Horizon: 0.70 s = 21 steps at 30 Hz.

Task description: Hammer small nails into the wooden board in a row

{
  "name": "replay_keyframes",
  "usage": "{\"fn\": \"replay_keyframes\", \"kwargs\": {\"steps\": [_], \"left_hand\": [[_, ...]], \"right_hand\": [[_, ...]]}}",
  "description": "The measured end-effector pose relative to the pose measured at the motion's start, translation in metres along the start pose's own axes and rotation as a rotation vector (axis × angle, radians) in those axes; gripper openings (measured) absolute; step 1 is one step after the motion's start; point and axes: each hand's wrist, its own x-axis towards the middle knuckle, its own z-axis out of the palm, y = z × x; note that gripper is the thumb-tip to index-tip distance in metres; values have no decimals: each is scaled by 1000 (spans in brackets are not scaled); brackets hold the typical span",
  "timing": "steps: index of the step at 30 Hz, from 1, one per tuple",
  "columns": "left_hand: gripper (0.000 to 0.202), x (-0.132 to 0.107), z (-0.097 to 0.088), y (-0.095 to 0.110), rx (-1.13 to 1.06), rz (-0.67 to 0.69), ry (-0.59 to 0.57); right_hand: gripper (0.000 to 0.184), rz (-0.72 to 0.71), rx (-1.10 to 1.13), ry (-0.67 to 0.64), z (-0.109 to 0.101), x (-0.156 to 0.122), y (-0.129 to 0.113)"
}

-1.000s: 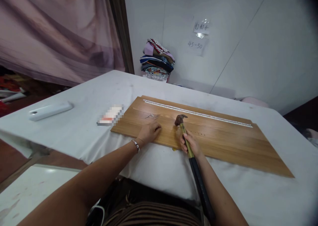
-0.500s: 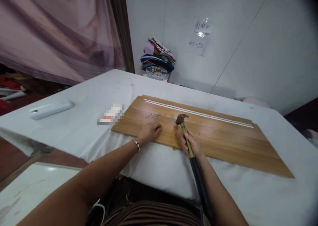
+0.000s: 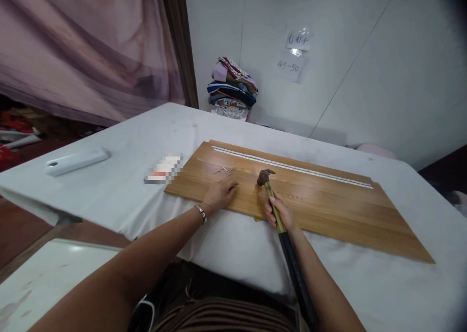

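Note:
My right hand (image 3: 280, 210) is closed around the handle of a claw hammer (image 3: 278, 214), whose long dark grip runs back under my forearm. The rusty hammer head is over the middle of a brown wooden board (image 3: 346, 215). On the board's near left part rests my left hand (image 3: 222, 192), its fingers curled together; what they pinch, if anything, is too small to make out. Just beyond those fingers lie several loose nails (image 3: 225, 170). A row of small dark dots, perhaps nail heads or holes, runs across the board to the right of the hammer.
Two pale ruled strips (image 3: 292, 166) lie along the board's far side. The white-covered table (image 3: 127, 142) also bears a white elongated object (image 3: 77, 162) and a blurred-out item (image 3: 163, 169). Folded clothes (image 3: 232, 89) are stacked by the wall. A pink curtain (image 3: 91, 45) hangs at left.
The hammer head has shifted very slightly left. My left hand stays in the same place on the board, and the view has moved only a little.

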Motion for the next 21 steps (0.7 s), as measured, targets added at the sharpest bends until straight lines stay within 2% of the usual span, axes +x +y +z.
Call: {"fn": "replay_keyframes", "kwargs": {"steps": [7,15,21], "left_hand": [[27,-1,1,-2,-2,0,5],[29,0,-1,1,13,13,-14],[27,-1,-2,1,-8,21,-8]], "right_hand": [[49,-9,0,-8,2,-1,-5],[41,-7,-33,-9,-2,1,2],[44,-7,-12,10,-3,0,0]]}}
